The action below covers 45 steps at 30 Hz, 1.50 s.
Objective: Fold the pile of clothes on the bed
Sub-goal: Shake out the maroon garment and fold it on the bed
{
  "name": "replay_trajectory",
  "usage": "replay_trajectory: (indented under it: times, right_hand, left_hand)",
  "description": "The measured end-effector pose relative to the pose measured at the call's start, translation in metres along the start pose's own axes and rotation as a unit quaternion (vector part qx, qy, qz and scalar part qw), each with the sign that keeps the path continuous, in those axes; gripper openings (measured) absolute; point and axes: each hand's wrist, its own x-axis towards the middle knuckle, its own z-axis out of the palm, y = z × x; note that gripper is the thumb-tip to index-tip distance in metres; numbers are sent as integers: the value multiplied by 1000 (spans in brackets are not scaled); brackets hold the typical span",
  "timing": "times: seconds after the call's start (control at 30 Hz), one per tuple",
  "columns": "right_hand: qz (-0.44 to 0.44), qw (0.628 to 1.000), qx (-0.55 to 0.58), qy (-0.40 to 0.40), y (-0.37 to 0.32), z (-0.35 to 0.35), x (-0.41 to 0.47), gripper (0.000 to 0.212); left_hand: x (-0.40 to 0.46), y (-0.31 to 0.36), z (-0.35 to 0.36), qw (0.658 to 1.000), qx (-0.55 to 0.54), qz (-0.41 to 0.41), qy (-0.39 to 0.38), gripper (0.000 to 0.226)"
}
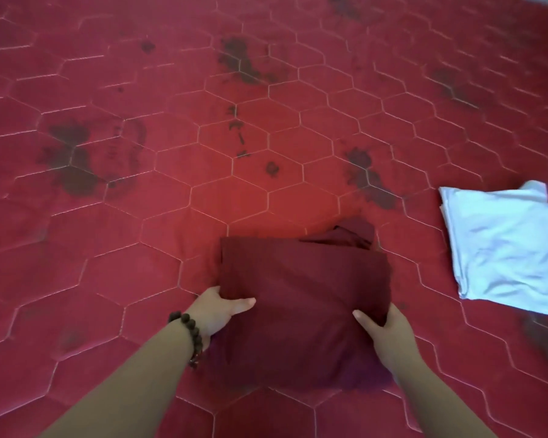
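Nearest the camera, two bare forearms are extended forward and slightly inward over the red quilted bed cover [140, 216]. A bracelet of dark beads [189, 333] is worn on the left wrist. The left hand [217, 309] is closed on the near left corner of a folded maroon garment [301, 295]: its thumb is laid across the top of the cloth, while the fingers are tucked beneath and hidden. The right hand [381, 324] is closed on the near right corner in the same manner, thumb pressed on top and pointing inward, fingers out of sight under the fold. Between the two hands the garment is held as a roughly rectangular bundle, its near edge drooping toward the cover and partly blurred. Beyond the hands, a loose bit of the same maroon cloth is seen sticking out at the bundle's far right corner. To the right of the right hand, well apart from it, a folded pale white garment [503, 248] is laid flat on the cover. Farther out, dark stains are scattered over the hexagon stitching.
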Motion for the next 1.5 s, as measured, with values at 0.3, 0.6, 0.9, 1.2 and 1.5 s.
replay_trajectory:
  times: [0.3,0.6,0.9,1.2,1.5]
  right_hand:
    - [61,998,20,15,85,-91,-23,32]
    - [-7,996,-46,-74,116,-168,26,33]
    - [-104,983,-110,100,103,-328,158,49]
    - [14,996,-71,46,121,-374,260,76]
    - [108,971,203,-63,106,-376,265,23]
  left_hand:
    - [-21,-23,122,999,49,5,0,28]
    - [-31,-35,213,929,199,20,312,41]
    - [29,72,392,898,261,227,271,59]
    - [120,117,444,970,119,103,186,30]
    - [104,121,485,990,79,105,54,28]
